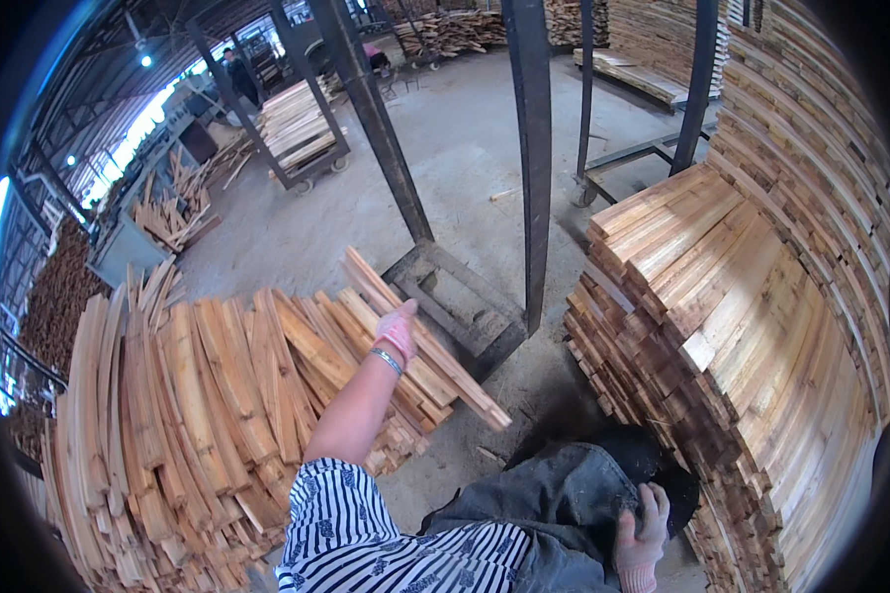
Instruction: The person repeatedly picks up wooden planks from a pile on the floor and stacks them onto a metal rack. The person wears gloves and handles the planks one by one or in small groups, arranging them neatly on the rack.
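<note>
My left hand (pixel 398 331), in a pale pink work glove with a bracelet at the wrist, is closed round narrow wooden boards (pixel 455 372). They are held slantwise at the right edge of a pile of loose boards (pixel 203 395). How many boards are in the grip cannot be made out. My right hand (pixel 645 542), also gloved, is beside my bent knee, fingers apart and holding nothing. Just right of it rises a neat stack of boards (pixel 752 316), its cut ends facing me.
Ahead stands an empty black metal cart frame (pixel 475 306) with tall uprights. A taller wall of stacked boards (pixel 811 128) lines the right side. Farther off are a wheeled cart of boards (pixel 302 124), scrap wood (pixel 173 212) and a person (pixel 239 74). The floor (pixel 297 232) is concrete.
</note>
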Tool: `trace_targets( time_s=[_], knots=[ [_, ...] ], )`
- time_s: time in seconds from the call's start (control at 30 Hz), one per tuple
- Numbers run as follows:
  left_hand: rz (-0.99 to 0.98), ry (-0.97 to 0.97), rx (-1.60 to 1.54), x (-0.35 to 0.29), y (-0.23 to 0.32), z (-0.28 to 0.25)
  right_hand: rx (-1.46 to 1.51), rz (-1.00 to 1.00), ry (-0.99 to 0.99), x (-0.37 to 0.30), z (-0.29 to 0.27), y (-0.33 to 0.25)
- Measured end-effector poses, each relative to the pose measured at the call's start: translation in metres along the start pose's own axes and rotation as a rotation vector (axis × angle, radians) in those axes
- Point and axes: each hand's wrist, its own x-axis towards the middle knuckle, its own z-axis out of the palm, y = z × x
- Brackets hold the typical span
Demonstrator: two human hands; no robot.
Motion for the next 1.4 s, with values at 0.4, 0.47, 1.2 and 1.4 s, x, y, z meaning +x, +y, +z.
trace_targets(
  time_s=[0.4, 0.47, 1.2, 1.4],
  knots=[
    [0.331, -0.377, 1.229, 0.062, -0.108, -0.038, 0.106, -0.033, 0.004, 0.014, 0.005, 0.002],
    [0.315, -0.225, 1.122, 0.047, -0.114, -0.032, 0.051, -0.076, 0.004, 0.019, -0.007, 0.003],
    [0.711, -0.525, 1.909, 0.107, -0.077, 0.096, -0.471, 0.019, 0.231, -0.021, -0.015, -0.025],
    [0.646, -0.526, 2.057, 0.088, -0.072, 0.070, -0.502, 0.002, 0.194, -0.003, -0.010, -0.032]
  ],
)
